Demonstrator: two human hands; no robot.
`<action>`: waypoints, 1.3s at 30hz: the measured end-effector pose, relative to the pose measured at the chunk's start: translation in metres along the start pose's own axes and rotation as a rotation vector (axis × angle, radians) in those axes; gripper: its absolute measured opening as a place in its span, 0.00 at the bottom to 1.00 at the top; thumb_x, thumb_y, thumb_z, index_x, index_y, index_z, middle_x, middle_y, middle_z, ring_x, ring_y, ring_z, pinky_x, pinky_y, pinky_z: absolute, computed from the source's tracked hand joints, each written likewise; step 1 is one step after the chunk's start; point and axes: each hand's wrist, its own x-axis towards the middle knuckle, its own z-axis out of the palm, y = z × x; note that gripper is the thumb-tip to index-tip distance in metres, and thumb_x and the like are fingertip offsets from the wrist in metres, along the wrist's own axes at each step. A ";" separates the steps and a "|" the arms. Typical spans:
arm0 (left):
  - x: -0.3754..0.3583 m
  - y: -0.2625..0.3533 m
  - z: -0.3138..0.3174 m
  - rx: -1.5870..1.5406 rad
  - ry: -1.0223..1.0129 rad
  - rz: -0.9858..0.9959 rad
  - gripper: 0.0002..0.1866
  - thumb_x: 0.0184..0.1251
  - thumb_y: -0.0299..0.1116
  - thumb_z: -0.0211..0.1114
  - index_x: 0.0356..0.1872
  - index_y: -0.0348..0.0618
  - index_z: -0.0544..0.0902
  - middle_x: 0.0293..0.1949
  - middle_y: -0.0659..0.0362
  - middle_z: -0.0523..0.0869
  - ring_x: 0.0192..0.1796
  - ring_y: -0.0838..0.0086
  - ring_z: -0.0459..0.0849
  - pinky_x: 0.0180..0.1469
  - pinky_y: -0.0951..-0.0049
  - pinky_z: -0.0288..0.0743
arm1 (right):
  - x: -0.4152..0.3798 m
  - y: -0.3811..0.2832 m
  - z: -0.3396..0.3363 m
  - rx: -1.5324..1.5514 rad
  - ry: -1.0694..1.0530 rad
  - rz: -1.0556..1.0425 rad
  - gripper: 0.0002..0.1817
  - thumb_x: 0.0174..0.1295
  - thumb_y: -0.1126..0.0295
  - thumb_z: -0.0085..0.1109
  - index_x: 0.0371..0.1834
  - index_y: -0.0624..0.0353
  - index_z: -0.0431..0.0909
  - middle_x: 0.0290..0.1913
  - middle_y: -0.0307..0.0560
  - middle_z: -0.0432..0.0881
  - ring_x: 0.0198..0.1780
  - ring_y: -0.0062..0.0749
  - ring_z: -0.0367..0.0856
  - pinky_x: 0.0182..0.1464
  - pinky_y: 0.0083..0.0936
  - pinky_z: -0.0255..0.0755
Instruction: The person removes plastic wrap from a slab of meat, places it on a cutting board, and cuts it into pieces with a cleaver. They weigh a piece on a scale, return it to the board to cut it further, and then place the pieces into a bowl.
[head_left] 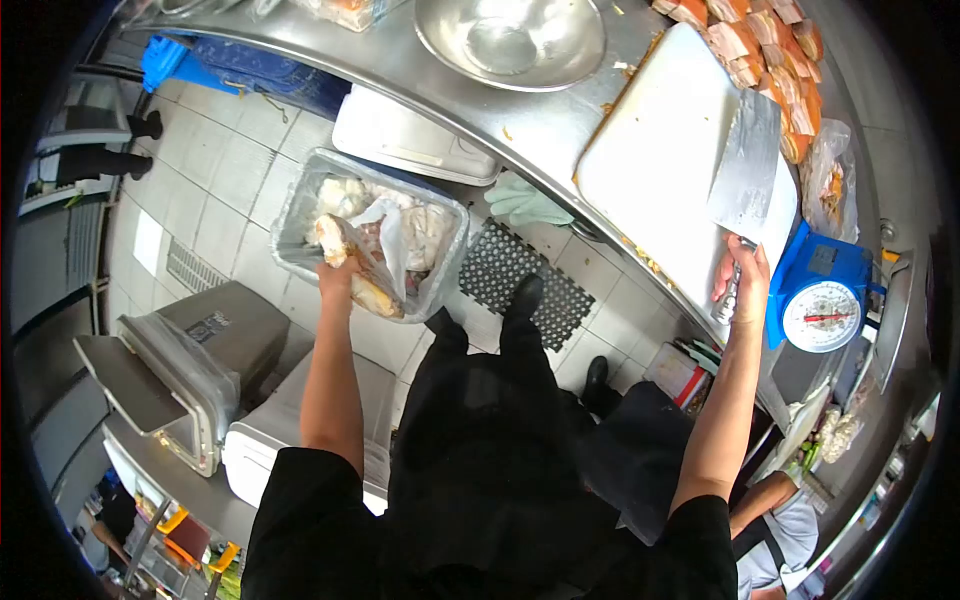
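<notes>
My left hand (338, 284) is closed around a long, pale brown piece of meat (372, 292), held over the near-left side of a lined grey bin (458, 240). Pale scraps and white plastic lie inside that bin. On the right, my right hand (745, 285) grips the handle of a cleaver (743, 165). Its broad blade is over the right part of a white cutting board (650, 140). Beyond the board lie several chunks of layered meat with orange-brown rind (735, 42).
A steel bowl (510, 45) stands on the steel counter (400, 50). Beside the board are a blue dial scale (822, 290) and a plastic bag (832, 180). Lidded bins (215, 335) stand at left. A perforated mat (520, 285) covers some floor. Another person's arm (765, 500) shows lower right.
</notes>
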 end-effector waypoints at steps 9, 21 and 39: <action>-0.075 0.087 -0.003 0.170 -0.207 0.029 0.18 0.43 0.23 0.64 0.39 0.25 0.78 0.33 0.50 0.84 0.29 0.66 0.83 0.28 0.65 0.77 | -0.029 0.005 -0.019 0.104 -0.085 -0.018 0.11 0.66 0.64 0.63 0.42 0.59 0.76 0.16 0.39 0.72 0.12 0.25 0.70 0.14 0.23 0.63; -0.248 0.248 0.018 0.813 -0.331 0.043 0.31 0.40 0.33 0.72 0.48 0.32 0.70 0.41 0.46 0.83 0.44 0.58 0.84 0.49 0.65 0.78 | -0.016 0.003 -0.027 0.293 -0.240 0.133 0.08 0.68 0.67 0.61 0.41 0.61 0.77 0.18 0.39 0.74 0.14 0.23 0.72 0.17 0.22 0.64; -0.415 0.406 0.280 1.113 -0.770 1.558 0.26 0.43 0.29 0.73 0.47 0.42 0.75 0.44 0.51 0.75 0.52 0.55 0.75 0.55 0.58 0.69 | -0.033 -0.011 -0.137 -0.207 0.096 0.069 0.12 0.66 0.62 0.61 0.43 0.58 0.79 0.17 0.44 0.80 0.16 0.28 0.79 0.23 0.26 0.72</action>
